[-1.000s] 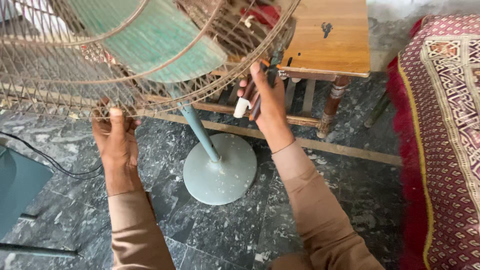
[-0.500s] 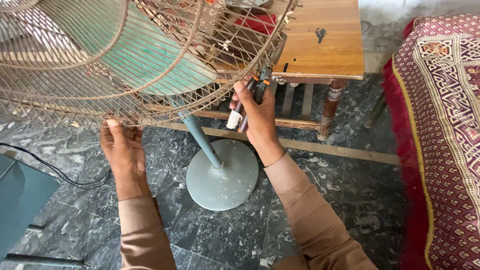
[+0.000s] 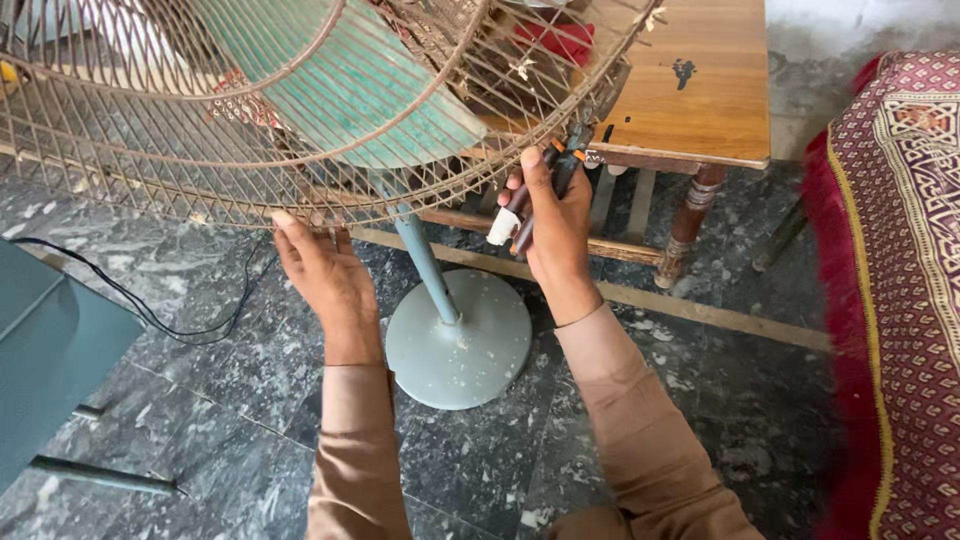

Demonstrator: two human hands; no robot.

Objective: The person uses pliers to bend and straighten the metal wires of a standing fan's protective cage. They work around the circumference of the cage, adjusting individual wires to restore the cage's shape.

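At the far left, a grey-blue panel (image 3: pixel 45 345) is cut off by the frame edge, and a black cable (image 3: pixel 140 310) is seen trailing across the dark marble floor (image 3: pixel 230 390) beside it. The wire fan guard (image 3: pixel 200 150) fills the upper left; its top and left portions are cut off, and a green blade (image 3: pixel 340 90) is seen through the mesh. The left hand (image 3: pixel 325 275) is raised palm-forward against the lower rim of the guard, with the fingertips hidden behind the wires, so the closure of the grip cannot be determined. The slanted pole (image 3: pixel 425 265) is seen descending to the round grey base (image 3: pixel 460 340), which stands between both forearms. The right hand (image 3: pixel 555 225) is closed around a pair of pliers (image 3: pixel 545 185); the long axis is tilted, with the nose pointed up and right at the guard rim and the handles, one white-tipped, directed down and left. The plier tip is hard to make out against the mesh. Behind it, a wooden table (image 3: pixel 700 90) stands close, leaving little room. Open floor lies to the right, bounded by a patterned red rug (image 3: pixel 900 280), itself cut off.
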